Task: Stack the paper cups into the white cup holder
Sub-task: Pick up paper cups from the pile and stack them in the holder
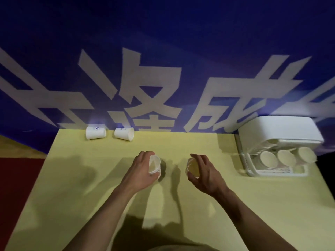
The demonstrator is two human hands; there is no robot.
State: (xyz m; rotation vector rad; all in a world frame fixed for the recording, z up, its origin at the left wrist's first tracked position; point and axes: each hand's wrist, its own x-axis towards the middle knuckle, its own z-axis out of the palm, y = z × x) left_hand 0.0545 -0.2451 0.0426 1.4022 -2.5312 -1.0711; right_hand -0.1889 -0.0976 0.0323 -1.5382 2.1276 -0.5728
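My left hand (pixel 140 171) grips a white paper cup (pixel 155 164) from the side, its mouth facing right and up. My right hand (pixel 204 173) holds a second paper cup (pixel 192 167), its open mouth turned toward me. Both cups hover just above the middle of the yellow table. The white cup holder (pixel 277 134) stands at the table's right edge with its lid raised; three cup stacks (pixel 286 157) lie side by side inside it, mouths facing me. Two more paper cups lie on their sides at the far edge, one (pixel 95 132) left of the other (pixel 124 134).
The yellow table (pixel 90 187) ends at a blue wall banner with large white characters right behind the far cups. Red floor shows past the table's left edge. The holder's wire front rail (pixel 277 172) juts toward me.
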